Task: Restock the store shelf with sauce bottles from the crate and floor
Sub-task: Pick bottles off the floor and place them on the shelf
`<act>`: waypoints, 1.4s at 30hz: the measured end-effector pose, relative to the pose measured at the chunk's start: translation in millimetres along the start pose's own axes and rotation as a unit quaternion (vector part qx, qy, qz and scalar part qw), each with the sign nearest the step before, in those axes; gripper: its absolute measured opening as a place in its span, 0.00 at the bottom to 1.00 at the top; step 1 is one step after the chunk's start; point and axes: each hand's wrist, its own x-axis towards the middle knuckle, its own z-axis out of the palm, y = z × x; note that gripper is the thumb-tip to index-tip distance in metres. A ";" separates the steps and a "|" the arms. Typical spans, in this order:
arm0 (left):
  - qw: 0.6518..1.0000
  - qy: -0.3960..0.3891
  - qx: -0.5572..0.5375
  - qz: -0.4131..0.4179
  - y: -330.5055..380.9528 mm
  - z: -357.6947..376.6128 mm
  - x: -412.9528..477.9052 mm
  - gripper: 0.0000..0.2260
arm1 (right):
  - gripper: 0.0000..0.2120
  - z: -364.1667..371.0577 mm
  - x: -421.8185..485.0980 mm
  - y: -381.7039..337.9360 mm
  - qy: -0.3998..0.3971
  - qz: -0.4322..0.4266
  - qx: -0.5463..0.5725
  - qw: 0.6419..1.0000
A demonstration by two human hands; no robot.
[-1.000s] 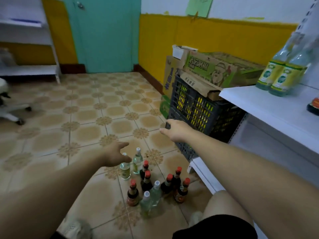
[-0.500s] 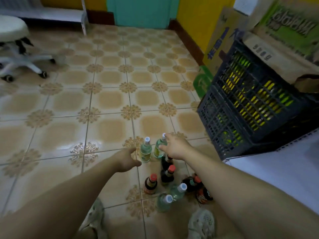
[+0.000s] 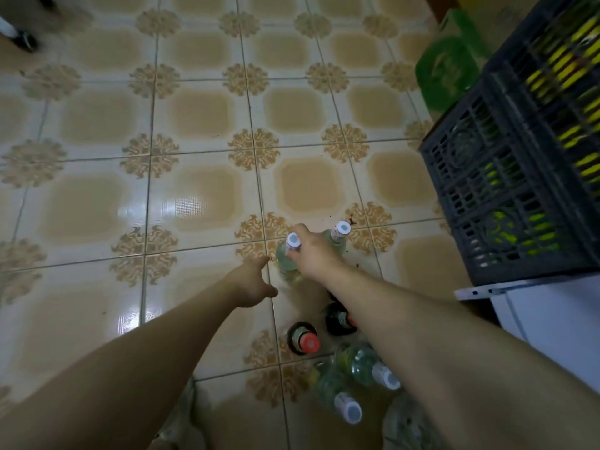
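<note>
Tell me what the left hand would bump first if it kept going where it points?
Probably the clear greenish white-capped bottle, which the right hand grips by its neck. It stands just beyond the left hand, though depth is unclear.

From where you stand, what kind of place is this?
Probably a small shop's stocking corner: sauce bottles grouped on the tiled floor, a dark crate of yellow-labelled goods beside them, and a white shelf edge at right.
</note>
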 end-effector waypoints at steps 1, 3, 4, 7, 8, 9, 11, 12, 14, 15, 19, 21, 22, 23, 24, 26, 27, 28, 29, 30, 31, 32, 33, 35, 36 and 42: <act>1.000 -0.006 -0.001 -0.003 -1.1 1.6 2.0 0.38 | 0.16 1.2 2.2 0.8 0.003 0.001 -0.003 1.000; 1.000 -0.010 -0.003 -0.002 -0.7 1.0 3.4 0.38 | 0.14 -2.3 0.3 0.8 0.017 0.000 0.006 1.000; 1.000 -0.008 -0.006 0.000 0.3 -1.1 3.1 0.39 | 0.14 -6.3 -4.0 -0.2 0.031 0.000 0.022 0.999; 1.000 0.010 -0.022 0.015 9.2 -14.8 -6.5 0.43 | 0.16 -26.7 -25.4 -9.6 0.081 -0.015 0.075 0.994; 0.999 0.019 -0.031 0.025 14.1 -21.7 -12.3 0.44 | 0.18 -36.6 -35.3 -14.8 0.098 -0.027 0.095 0.990; 0.998 0.025 -0.044 0.039 20.6 -29.6 -20.3 0.46 | 0.20 -47.8 -46.7 -20.6 0.117 -0.041 0.117 0.985; 0.994 0.030 -0.073 0.081 35.7 -45.5 -41.0 0.45 | 0.21 -73.9 -72.0 -33.6 0.155 -0.072 0.157 0.973; 0.990 0.032 -0.088 0.103 44.0 -53.4 -53.9 0.44 | 0.21 -89.0 -85.9 -40.9 0.176 -0.084 0.172 0.966; 0.980 0.036 -0.128 0.149 62.8 -68.1 -85.2 0.42 | 0.20 -120.6 -114.9 -55.9 0.228 -0.107 0.202 0.946; 0.973 0.043 -0.144 0.176 71.8 -74.4 -102.3 0.42 | 0.20 -136.2 -129.2 -63.3 0.255 -0.118 0.216 0.935; 0.939 0.075 -0.204 0.268 105.1 -99.8 -169.2 0.38 | 0.19 -193.4 -198.5 -95.1 0.354 -0.160 0.249 0.887; 0.921 0.079 -0.238 0.297 126.1 -110.3 -209.7 0.36 | 0.20 -219.8 -236.5 -108.6 0.401 -0.177 0.260 0.861; 0.913 0.084 -0.250 0.313 136.4 -113.8 -229.9 0.35 | 0.21 -231.5 -256.6 -114.7 0.419 -0.178 0.263 0.851; 0.903 0.089 -0.258 0.330 146.8 -115.4 -250.8 0.34 | 0.23 -241.8 -275.3 -119.0 0.425 -0.180 0.267 0.846; 0.895 0.096 -0.267 0.344 156.6 -116.9 -269.9 0.32 | 0.27 -250.7 -294.8 -121.9 0.423 -0.180 0.263 0.848; 0.874 0.097 -0.285 0.382 177.2 -117.5 -309.5 0.29 | 0.34 -263.0 -335.9 -125.2 0.402 -0.175 0.228 0.869; 0.863 0.093 -0.296 0.400 187.2 -117.2 -326.8 0.28 | 0.33 -268.3 -354.3 -124.6 0.393 -0.176 0.221 0.875; 0.850 0.086 -0.306 0.419 197.3 -116.4 -344.0 0.29 | 0.30 -273.7 -373.5 -124.6 0.392 -0.182 0.228 0.873; 0.841 0.077 -0.309 0.437 207.0 -114.9 -360.2 0.31 | 0.28 -280.7 -390.9 -122.5 0.401 -0.193 0.243 0.862; 0.834 0.061 -0.305 0.456 215.7 -112.0 -374.9 0.34 | 0.29 -287.0 -410.7 -121.1 0.420 -0.197 0.254 0.849; 0.830 0.043 -0.294 0.471 224.2 -108.0 -388.8 0.37 | 0.31 -293.6 -425.9 -118.7 0.445 -0.197 0.256 0.835; 0.827 0.025 -0.282 0.485 232.3 -103.4 -401.7 0.39 | 0.34 -297.5 -443.8 -117.3 0.465 -0.199 0.253 0.825; 0.824 0.011 -0.268 0.499 240.7 -97.7 -413.7 0.40 | 0.33 -301.1 -459.5 -113.7 0.480 -0.199 0.253 0.816; 0.816 0.005 -0.248 0.522 257.7 -86.3 -433.4 0.40 | 0.26 -304.9 -488.2 -105.1 0.498 -0.200 0.250 0.806; 0.813 0.009 -0.244 0.529 266.5 -81.4 -441.7 0.40 | 0.21 -304.5 -504.4 -101.2 0.503 -0.200 0.247 0.804; 0.787 0.007 -0.217 0.578 317.8 -57.9 -476.1 0.38 | 0.31 -311.3 -574.0 -72.4 0.562 -0.162 0.223 0.780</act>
